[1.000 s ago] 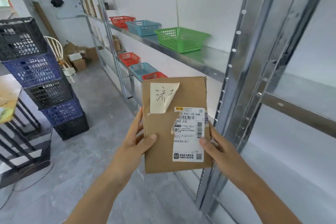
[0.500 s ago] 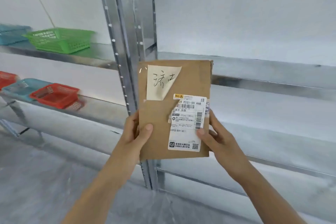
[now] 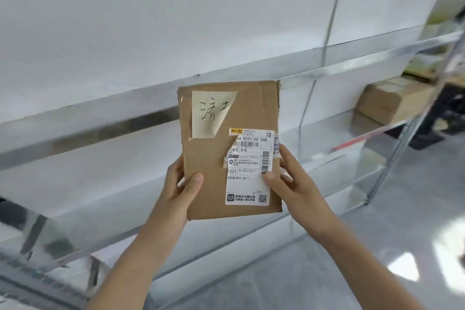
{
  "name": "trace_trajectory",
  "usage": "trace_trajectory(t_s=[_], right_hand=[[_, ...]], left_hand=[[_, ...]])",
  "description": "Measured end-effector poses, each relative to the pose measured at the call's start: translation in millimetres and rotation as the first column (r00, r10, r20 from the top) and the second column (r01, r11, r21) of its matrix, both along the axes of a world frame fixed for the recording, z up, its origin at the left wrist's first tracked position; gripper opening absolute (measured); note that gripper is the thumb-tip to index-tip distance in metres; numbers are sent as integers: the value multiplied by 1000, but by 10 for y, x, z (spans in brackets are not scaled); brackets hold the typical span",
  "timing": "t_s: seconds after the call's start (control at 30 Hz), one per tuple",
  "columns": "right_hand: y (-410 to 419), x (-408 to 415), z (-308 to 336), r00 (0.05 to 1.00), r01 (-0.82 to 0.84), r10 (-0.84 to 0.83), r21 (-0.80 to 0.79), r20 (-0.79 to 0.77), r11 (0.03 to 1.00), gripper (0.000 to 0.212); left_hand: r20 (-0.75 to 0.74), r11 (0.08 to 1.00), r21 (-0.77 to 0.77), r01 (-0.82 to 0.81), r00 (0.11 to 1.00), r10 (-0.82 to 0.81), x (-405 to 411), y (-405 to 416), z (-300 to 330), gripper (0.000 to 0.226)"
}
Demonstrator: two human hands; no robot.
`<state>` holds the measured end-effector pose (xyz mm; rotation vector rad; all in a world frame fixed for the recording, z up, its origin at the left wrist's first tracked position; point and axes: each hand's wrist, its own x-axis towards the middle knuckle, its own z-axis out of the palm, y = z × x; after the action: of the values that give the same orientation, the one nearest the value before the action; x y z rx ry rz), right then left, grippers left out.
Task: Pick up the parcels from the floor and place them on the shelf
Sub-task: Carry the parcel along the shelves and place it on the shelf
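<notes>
Head view: flat cardboard parcel (image 3: 230, 151), upright, label toward me, clamped at its lower edges between my left hand (image 3: 180, 190) and right hand (image 3: 293, 184), just before the metal shelf (image 3: 100, 121). Step, I judge: carry done, placement pending. Next move needs tipping it flat and sliding it onto the tier.

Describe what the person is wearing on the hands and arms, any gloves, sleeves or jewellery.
Nothing shows on either one. The left hand and right hand have no gloves and no visible rings, and both forearms are uncovered to the frame edge, with no sleeve, watch or bracelet in view.
</notes>
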<state>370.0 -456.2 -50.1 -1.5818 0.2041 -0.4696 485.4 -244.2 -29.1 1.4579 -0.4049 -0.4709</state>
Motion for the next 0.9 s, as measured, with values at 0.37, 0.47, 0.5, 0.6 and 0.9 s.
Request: trace_trajectory(t_s=[0.37, 0.47, 0.5, 0.6, 0.9], right_hand=[[-2601, -1509, -64, 966, 258, -258, 38, 13, 965, 64], [-3106, -1836, -38, 946, 324, -325, 50, 16, 945, 67], [-3247, -1930, -29, 936, 350, -351, 49, 16, 935, 64], [-3603, -2160, -10, 908, 418, -419, 53, 18, 907, 54], [-4445, -2448, 1, 847, 528, -530, 60, 23, 847, 49]], left_hand=[[-33, 961, -22, 275, 961, -275, -1023, -2938, 16, 72], [-27, 942, -26, 335, 941, -336, -1254, -3510, 75, 74], [-23, 935, -25, 353, 935, -353, -1321, -3685, 95, 73], [-7, 916, -18, 400, 917, -400, -1490, -4166, 141, 70], [-23, 865, -40, 500, 865, -502, -1611, -5301, 83, 61]])
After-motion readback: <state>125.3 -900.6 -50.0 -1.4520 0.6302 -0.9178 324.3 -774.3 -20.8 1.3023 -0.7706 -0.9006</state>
